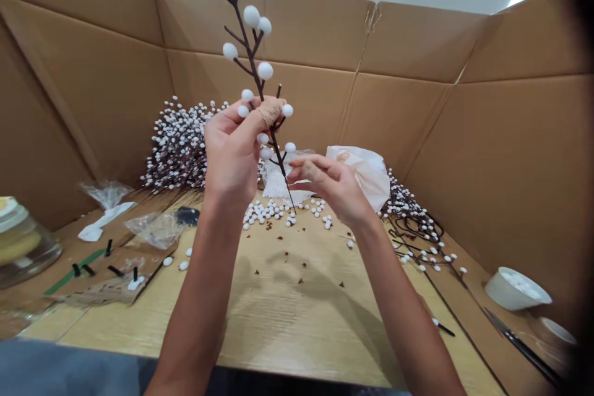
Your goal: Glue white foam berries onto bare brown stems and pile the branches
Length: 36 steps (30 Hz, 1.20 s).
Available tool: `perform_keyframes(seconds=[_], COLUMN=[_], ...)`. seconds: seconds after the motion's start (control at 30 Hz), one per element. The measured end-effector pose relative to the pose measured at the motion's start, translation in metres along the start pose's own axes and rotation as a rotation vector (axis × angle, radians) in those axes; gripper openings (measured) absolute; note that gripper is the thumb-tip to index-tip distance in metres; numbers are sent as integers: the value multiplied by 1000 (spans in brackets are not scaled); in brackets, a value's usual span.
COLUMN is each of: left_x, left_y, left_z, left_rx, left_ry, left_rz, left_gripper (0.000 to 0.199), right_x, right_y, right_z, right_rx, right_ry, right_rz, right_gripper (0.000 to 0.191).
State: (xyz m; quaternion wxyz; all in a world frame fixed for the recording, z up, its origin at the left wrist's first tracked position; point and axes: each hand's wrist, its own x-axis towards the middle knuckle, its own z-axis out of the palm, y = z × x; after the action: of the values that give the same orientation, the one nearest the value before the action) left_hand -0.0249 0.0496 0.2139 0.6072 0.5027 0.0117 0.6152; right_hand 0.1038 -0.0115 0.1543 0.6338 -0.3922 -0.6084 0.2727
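Note:
My left hand (234,148) is closed around a brown artificial berry branch (253,65), held upright and slightly tilted, with white berries along its twigs. A beige wrap covers my left thumb. Some twigs, such as the one just above that thumb, end bare. Beside the thin lower stem, my right hand (331,185) has its fingers loosely bent and apart, with a wrap on its thumb too. Its fingertips are at or very near the stem; I cannot tell whether they touch. Loose white berries (262,213) lie on the table beyond my hands.
Berry-branch bundles stand at back left (179,145) and right (411,201). A white bag (362,170) sits behind my right hand. At left are a jar (28,253) and plastic wrappers (155,229); at right, a white bowl (517,289) and scissors (520,343). Cardboard walls (297,31) enclose the table.

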Motion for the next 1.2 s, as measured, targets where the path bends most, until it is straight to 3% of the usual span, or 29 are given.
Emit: perform_keyframes(seconds=[0.1, 0.2, 0.3, 0.5, 0.67, 0.77, 0.9, 1.03, 1.2], left_x=[1, 1, 2, 3, 1, 0, -1, -1, -4], left_y=[6, 9, 10, 12, 13, 14, 16, 16, 10], left_z=[-6, -11, -14, -17, -18, -18, -17, -14, -7], left_rx=[-9, 18, 50, 88, 157, 207, 176, 171, 207], left_ry=[4, -45, -111, -238, -243, -231, -243, -232, -289], left_rz=[-11, -5, 19, 134, 150, 112, 110, 93, 9], left_gripper=[7, 9, 11, 14, 12, 8, 10, 11, 8], right_x=[9, 14, 17, 21, 24, 29, 35, 33, 20], right_y=[43, 95, 135, 181, 200, 192, 150, 90, 23], right_z=[-3, 13, 36, 63, 72, 68, 42, 11, -9], right_rx=[11, -276, -506, -651, -688, -550, -91, 208, 377], right_ry=[53, -156, -262, -242, -196, -129, -46, -13, 85], right_rz=[165, 325, 317, 223, 210, 262, 340, 268, 99], right_gripper=[26, 19, 13, 12, 10, 16, 24, 38, 29])
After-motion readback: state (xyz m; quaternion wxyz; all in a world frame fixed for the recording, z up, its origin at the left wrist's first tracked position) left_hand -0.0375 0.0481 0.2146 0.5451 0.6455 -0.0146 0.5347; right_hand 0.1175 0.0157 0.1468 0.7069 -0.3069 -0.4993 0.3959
